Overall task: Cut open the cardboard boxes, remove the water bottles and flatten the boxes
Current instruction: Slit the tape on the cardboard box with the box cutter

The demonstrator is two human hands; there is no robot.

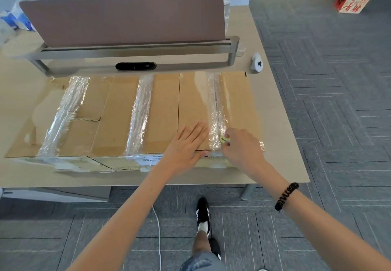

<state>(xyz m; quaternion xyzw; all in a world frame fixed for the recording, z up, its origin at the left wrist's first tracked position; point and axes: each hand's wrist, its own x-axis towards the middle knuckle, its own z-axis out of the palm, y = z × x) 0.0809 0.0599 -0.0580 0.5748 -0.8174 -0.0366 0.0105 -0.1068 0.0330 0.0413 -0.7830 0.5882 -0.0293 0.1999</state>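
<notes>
Left hand (186, 145) spread flat on taped cardboard boxes (163, 105), right hand (241, 150) pinching small yellow cutter (224, 139) against clear tape strip (215, 105), near worktop (275, 122) front edge.

Cardboard boxes (118, 112) fill desk (275, 143) centre; divider rail (137, 47) blocks far side; bare strips right, near edge.

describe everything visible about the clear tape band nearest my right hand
The rightmost clear, crinkled plastic tape band runs front to back across the flat top of the brown cardboard boxes and folds down their front face. It looks glossy; no cut shows. The right hand pinches a small yellow cutter against its near end; the flat left hand presses the cardboard beside it.
</notes>
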